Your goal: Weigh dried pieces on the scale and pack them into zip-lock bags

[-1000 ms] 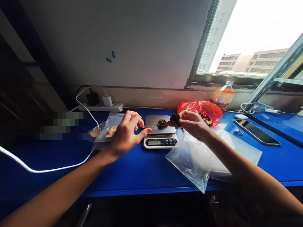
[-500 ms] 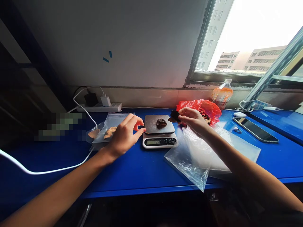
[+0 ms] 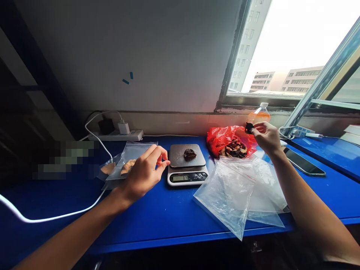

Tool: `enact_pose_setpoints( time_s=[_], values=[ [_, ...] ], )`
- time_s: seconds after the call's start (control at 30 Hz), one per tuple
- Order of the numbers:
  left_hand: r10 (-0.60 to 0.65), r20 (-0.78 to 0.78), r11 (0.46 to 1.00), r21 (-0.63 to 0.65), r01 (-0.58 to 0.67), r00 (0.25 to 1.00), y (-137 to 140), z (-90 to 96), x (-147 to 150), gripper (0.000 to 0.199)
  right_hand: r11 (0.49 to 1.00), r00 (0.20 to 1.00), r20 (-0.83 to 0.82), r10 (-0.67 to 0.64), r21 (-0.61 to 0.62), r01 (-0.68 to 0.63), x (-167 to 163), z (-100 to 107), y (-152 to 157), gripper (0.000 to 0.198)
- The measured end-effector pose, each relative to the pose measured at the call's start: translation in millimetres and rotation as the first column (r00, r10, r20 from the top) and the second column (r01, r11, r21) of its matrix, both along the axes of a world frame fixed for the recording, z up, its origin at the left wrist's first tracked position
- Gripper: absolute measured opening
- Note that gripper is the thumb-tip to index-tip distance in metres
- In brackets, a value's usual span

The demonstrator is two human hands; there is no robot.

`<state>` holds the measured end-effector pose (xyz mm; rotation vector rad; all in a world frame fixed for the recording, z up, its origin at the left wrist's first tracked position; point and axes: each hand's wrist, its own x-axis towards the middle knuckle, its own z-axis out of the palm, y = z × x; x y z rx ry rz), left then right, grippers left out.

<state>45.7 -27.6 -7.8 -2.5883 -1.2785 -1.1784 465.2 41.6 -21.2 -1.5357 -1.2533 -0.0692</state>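
Note:
A dark, wrinkled piece of dried peel [image 3: 248,128] is pinched between the thumb and fingers of my right hand [image 3: 266,135], raised in front of the bottle, over the right side of the red plastic bag [image 3: 215,139]. That bag gapes and shows several brown dried peel pieces [image 3: 234,149]. Another piece of dried peel [image 3: 190,154] lies on the metal plate of the white digital kitchen scale [image 3: 187,178], whose small display is lit. Just left of the scale, my left hand [image 3: 147,170] hovers with loosely curled fingers, tips slightly apart, nothing between them.
Clear zip bags [image 3: 225,195] overlap the blue table's [image 3: 157,232] front edge. Small clear bags [image 3: 135,150] with tan pieces lie at left, near a white cable [image 3: 56,218] and power strip [image 3: 135,135]. A bottle [image 3: 260,112] and phone [image 3: 303,161] are at right.
My right hand has moved right, away from the scale and past the red bag, carrying the dried peel. My left hand stays beside the scale. The view has shifted slightly.

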Motion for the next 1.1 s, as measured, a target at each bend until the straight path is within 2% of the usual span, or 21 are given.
enact_pose_setpoints(
  time_s=[0.07, 0.2, 0.3, 0.43, 0.53, 0.67, 0.8, 0.97, 1.1],
  values=[
    [0.01, 0.006, 1.0, -0.004, -0.01, 1.0, -0.3, 0.7, -0.6, 0.009, 0.995, 0.998, 0.036, -0.044, -0.09, 0.047, 15.1, -11.0, 5.0, 0.018],
    [0.02, 0.011, 1.0, -0.02, -0.02, 1.0, 2.9, -0.8, -2.0, 0.015, 0.978, 0.996, 0.088, -0.015, -0.208, 0.034, 19.6, -26.4, 12.3, 0.016],
    [-0.003, -0.026, 0.998, -0.06, 0.001, 1.0, 2.9, -2.3, -1.6, 0.019, 0.97, 0.993, 0.072, 0.09, -0.231, -0.071, 11.6, -29.1, 18.9, 0.023],
    [0.004, -0.051, 0.999, -0.049, -0.006, 0.999, -0.7, -2.8, 0.9, 0.011, 0.94, 0.968, 0.075, 0.238, -0.271, -0.21, 4.5, -28.3, 28.1, 0.035],
    [0.005, -0.047, 0.999, -0.038, -0.007, 0.999, -0.6, -2.6, 1.5, 0.012, 0.943, 0.972, 0.115, 0.206, -0.288, -0.166, 10.1, -30.9, 31.9, 0.039],
    [-0.048, -0.053, 0.999, -0.027, 0.047, 0.997, 2.9, -2.3, 0.8, 0.015, 0.934, 0.974, 0.168, 0.154, -0.347, -0.088, 21.2, -38.7, 32.2, 0.032],
    [-0.072, -0.045, 0.997, -0.041, 0.07, 0.996, 2.7, -2.0, 1.6, 0.014, 0.901, 0.96, 0.17, 0.222, -0.413, -0.135, 22.2, -44.8, 33.5, 0.036],
    [-0.008, -0.021, 0.997, -0.081, 0.006, 1.0, 0.3, -3.7, 0.8, 0.018, 0.893, 0.959, 0.141, 0.245, -0.419, -0.167, 21.3, -46.9, 39.9, 0.035],
    [0.001, 0.054, 0.995, -0.097, 0.005, 0.999, 1.6, -4.2, -1.3, 0.014, 0.914, 0.968, 0.079, 0.236, -0.357, -0.194, 21.6, -46.1, 40.6, 0.05]
  ],
)
